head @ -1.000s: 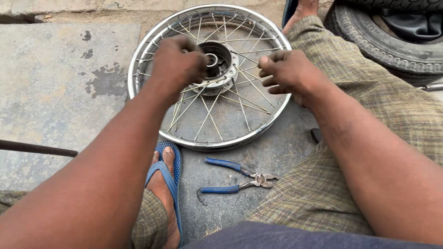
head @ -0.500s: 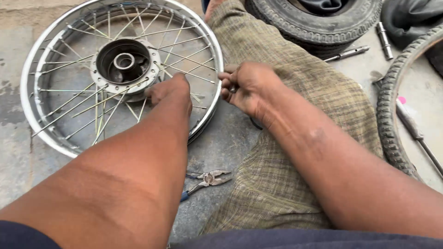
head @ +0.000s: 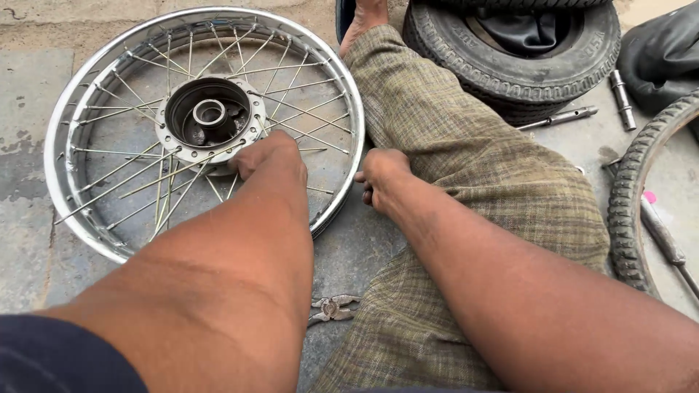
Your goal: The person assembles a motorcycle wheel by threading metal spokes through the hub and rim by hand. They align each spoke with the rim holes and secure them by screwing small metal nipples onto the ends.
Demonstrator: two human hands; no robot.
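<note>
Item one: a chrome spoked wheel rim (head: pixel 69 156) lying flat on the concrete floor (head: pixel 29 87), hub (head: pixel 210 116) facing up, to my left of the outstretched leg in checked cloth (head: pixel 466 167). My left hand (head: pixel 268 156) rests over the spokes (head: pixel 306 109) just below and to the right of the hub, fingers curled down among them; I cannot tell what, if anything, they pinch. My right hand (head: pixel 382 178) sits just outside the rim's right edge, beside the leg, closed into a loose fist; whether it holds something is hidden. Item two: pliers (head: pixel 333 308), on the floor under my left forearm. Item three: a tyre (head: pixel 510 65) beyond the leg, a metal axle rod (head: pixel 557 118) beside it, another tyre (head: pixel 630 204) at far right.
</note>
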